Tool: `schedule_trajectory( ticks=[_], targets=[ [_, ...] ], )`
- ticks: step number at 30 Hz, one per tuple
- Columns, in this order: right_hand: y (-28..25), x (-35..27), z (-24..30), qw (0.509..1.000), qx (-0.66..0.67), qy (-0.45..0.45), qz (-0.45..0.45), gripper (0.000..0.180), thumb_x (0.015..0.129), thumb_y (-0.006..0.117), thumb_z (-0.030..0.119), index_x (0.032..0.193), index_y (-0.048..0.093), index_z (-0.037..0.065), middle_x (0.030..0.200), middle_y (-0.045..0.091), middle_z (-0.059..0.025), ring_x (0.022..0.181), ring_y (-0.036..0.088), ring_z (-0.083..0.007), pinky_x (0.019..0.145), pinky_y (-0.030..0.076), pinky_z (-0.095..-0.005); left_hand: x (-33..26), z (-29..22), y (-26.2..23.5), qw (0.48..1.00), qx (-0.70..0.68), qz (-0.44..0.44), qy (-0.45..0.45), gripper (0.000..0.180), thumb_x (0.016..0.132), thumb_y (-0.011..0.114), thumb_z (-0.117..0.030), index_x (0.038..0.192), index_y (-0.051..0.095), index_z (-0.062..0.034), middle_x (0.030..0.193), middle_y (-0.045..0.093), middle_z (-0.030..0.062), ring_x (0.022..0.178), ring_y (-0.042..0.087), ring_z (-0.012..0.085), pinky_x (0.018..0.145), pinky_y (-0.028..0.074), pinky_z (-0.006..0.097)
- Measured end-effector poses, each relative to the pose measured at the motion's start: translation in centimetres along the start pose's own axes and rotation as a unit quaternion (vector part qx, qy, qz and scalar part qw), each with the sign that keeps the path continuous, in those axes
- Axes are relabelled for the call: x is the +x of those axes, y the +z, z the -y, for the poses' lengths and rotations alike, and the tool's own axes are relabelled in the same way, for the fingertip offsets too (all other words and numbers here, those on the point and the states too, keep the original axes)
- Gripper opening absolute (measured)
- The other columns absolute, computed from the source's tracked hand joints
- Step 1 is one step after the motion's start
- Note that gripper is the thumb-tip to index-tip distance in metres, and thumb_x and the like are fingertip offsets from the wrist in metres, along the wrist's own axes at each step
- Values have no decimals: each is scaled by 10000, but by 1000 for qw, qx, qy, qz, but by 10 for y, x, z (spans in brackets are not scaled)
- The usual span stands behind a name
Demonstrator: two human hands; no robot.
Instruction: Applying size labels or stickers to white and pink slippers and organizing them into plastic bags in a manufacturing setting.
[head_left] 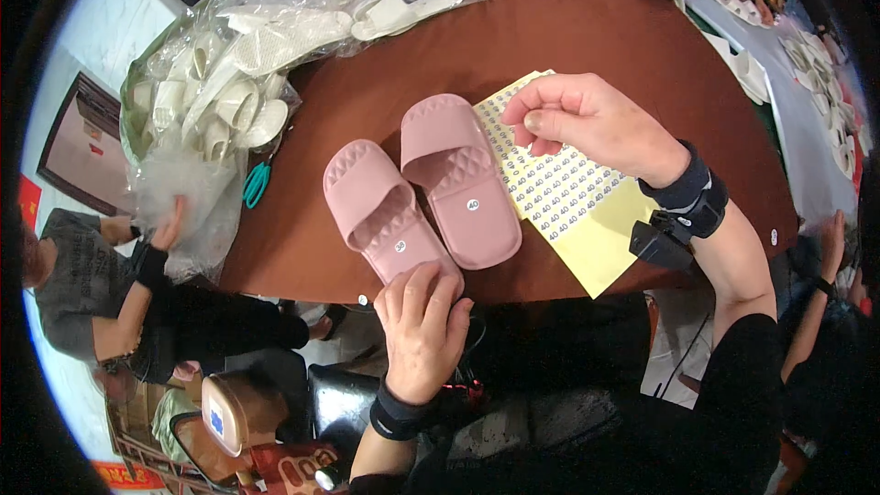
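Steady the left-side pink slide sandal [373,199] by its heel in left hand [422,330]; hold right hand [591,119], narrowly curled, above sticker sheet [573,206].

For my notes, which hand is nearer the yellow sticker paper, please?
Right: the right hand is partly over the paper; the left hand is left of it, on a pink slipper.

Footwear workshop: sticker sheets [576,211], bagged pale slippers [236,106], co-workers [71,280].

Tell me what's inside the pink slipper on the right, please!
In that pink slipper, a small round white sticker sits on the sole, and a bumpy diamond pattern shows by the strap. The strap covers the deeper part, so I can't see what's under there.
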State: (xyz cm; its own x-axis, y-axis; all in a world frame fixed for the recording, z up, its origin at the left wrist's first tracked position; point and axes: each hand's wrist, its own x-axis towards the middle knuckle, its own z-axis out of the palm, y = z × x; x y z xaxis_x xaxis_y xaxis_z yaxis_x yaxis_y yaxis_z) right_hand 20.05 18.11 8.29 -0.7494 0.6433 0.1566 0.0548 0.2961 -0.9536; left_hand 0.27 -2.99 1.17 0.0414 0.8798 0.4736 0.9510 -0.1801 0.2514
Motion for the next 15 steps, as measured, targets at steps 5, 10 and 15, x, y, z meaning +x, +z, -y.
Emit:
schedule_trajectory(
  ticks=[5,10,15],
  targets=[
    [13,-1,-1,1000,-6,-5,29,193,928,512,103,1049,610,-11,878,637,-24,771,589,-82,715,495,-226,-7,4,10,999,2,-34,11,336,713,691,-38,1038,609,-62,1127,568,72,1037,510,286,884,365,400],
    [35,11,6,993,-98,-42,56,181,907,519,79,1027,619,-13,855,628,-40,794,598,-91,728,495,-244,-7,3,9,998,20,-61,17,322,722,689,-49,1033,609,-63,1105,574,64,1015,515,279,875,366,393],
    [79,24,-2,976,-160,-114,94,201,881,518,87,1016,627,-14,907,661,-108,839,640,-184,760,505,-302,-7,5,10,997,18,-73,21,294,741,683,-89,1023,602,-80,1047,570,63,960,512,274,848,361,395]
  ],
)
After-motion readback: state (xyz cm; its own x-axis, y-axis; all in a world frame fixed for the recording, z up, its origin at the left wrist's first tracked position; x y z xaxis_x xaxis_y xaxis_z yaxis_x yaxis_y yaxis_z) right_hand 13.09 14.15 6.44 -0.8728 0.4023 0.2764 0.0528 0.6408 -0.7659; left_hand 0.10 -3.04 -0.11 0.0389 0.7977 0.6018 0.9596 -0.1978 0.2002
